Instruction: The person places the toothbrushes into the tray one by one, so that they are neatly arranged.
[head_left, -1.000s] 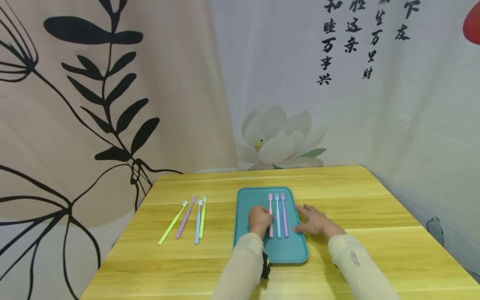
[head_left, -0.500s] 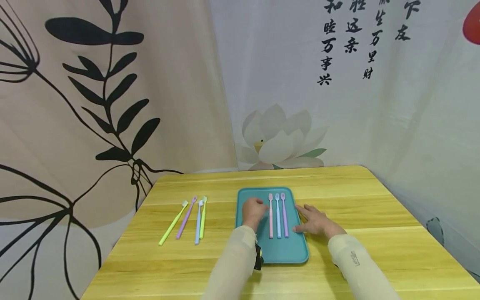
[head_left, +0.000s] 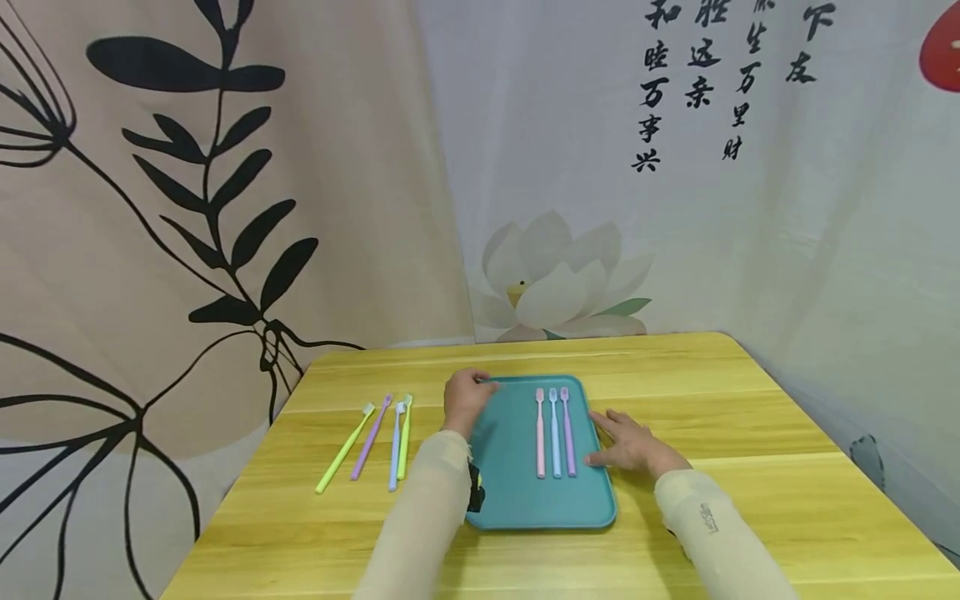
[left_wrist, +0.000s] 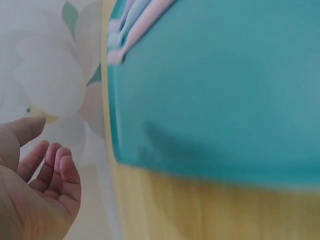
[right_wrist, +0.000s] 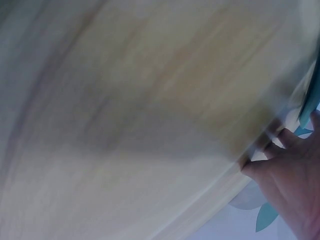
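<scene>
My left hand (head_left: 465, 403) hovers over the left edge of the teal tray (head_left: 510, 505), near its far corner. In the left wrist view its fingers (left_wrist: 70, 175) are loosely bent with nothing between them. On the tray a pink toothbrush (head_left: 540, 437), a light blue toothbrush (head_left: 556, 437) and a purple toothbrush (head_left: 568, 437) lie side by side, heads pointing away. At the tray's right edge rests my right hand (head_left: 633, 444), fingers spread, touching the rim. The right wrist view is dim and shows that hand (right_wrist: 295, 175) only in part.
Left of the tray, several toothbrushes lie loose on the wooden table (head_left: 720, 400): a green toothbrush (head_left: 343, 452), a purple toothbrush (head_left: 371, 439), a blue toothbrush (head_left: 395, 450) and another green toothbrush (head_left: 405, 442). A printed curtain (head_left: 375, 167) hangs behind the table.
My left hand has left the pink toothbrush, which stays on the tray, and has moved left and away to the tray's far left edge. The right hand keeps its place.
</scene>
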